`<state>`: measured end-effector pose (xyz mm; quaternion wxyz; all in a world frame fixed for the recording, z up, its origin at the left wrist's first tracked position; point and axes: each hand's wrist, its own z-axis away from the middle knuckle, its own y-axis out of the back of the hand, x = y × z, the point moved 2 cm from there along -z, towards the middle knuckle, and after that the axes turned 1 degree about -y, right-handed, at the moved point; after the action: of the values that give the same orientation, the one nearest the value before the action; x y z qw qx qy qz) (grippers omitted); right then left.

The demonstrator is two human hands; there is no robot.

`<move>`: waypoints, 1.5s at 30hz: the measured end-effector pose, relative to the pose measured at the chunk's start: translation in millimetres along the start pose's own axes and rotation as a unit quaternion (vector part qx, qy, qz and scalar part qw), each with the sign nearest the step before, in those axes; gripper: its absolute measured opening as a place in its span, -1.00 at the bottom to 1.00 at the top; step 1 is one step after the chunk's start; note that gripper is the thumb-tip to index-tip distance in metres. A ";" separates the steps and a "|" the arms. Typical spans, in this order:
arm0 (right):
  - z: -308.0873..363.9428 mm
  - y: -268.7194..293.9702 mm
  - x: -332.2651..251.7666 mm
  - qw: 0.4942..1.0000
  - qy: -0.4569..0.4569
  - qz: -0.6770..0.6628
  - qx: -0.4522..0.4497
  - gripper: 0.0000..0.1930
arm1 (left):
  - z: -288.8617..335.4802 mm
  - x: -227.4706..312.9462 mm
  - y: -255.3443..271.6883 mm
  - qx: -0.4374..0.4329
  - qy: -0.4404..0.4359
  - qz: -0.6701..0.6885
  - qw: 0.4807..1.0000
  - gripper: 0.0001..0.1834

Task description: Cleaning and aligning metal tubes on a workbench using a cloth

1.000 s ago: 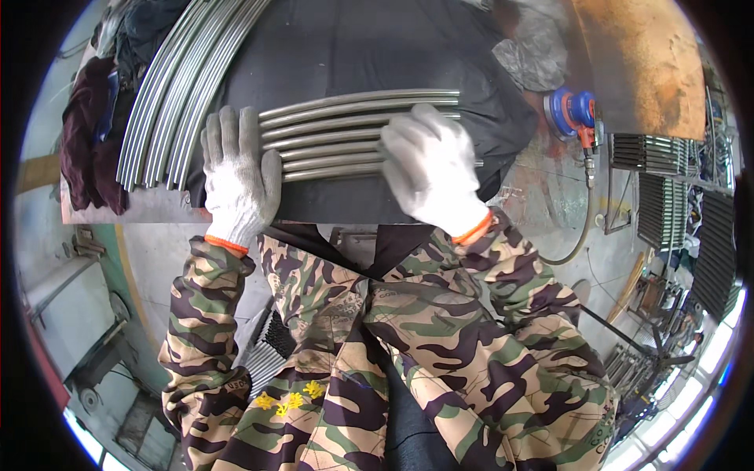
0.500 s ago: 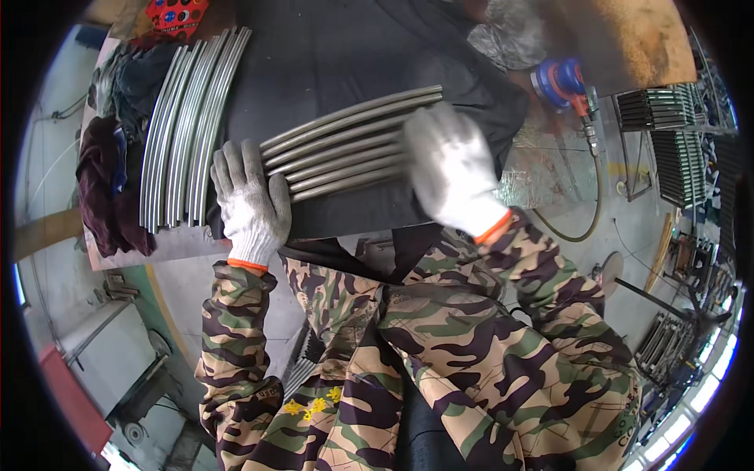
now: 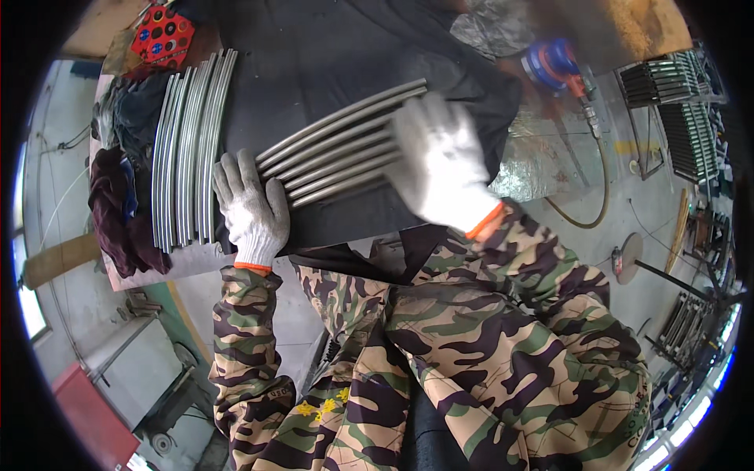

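Several slightly curved metal tubes (image 3: 334,151) lie side by side on a black cloth (image 3: 330,59), running across in front of me. My left hand (image 3: 251,206), in a white and grey work glove with an orange cuff, rests flat at their left ends. Its fingers are stretched out, with the thumb apart from them. Over the right part of the tubes is my right hand (image 3: 444,165), gloved the same way. Motion smears its fingers, and anything under its palm is hidden. To the left, a second group of shinier curved tubes (image 3: 188,149) stands lengthwise on the table.
Dark rags (image 3: 118,212) are heaped at the table's left edge. At the back right lie a blue and red air sander (image 3: 554,67) with its hose (image 3: 603,180) and crumpled clear plastic (image 3: 491,31). Racks of dark tubes (image 3: 679,118) stand farther right.
The whole view has shifted slightly. My right hand, blurred in both frames, sits a little farther left along the tubes. My left hand stays at their left ends.
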<state>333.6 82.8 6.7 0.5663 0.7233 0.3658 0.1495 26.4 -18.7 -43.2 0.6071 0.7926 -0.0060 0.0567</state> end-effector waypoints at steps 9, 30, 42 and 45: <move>-6.4 -7.0 3.0 0.997 0.042 -0.061 0.034 -0.54 | 6.6 -5.2 6.4 -0.011 0.005 0.000 1.000 -0.24; 24.7 -5.7 7.0 0.998 -0.045 -0.032 -0.032 -0.41 | -4.0 -2.3 14.3 0.022 -0.009 0.017 1.000 -0.30; 19.2 11.3 33.5 1.000 0.013 0.010 -0.012 -0.35 | -5.2 -0.4 10.4 0.025 0.014 0.020 0.999 -0.27; 37.3 24.6 68.6 0.997 0.020 0.047 0.054 -0.39 | -6.5 -1.4 8.7 0.029 0.025 0.016 0.999 -0.27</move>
<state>413.2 102.0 4.2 0.5115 0.7659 0.3504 0.1703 23.7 -14.8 -33.2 0.5826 0.8082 -0.0015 0.0860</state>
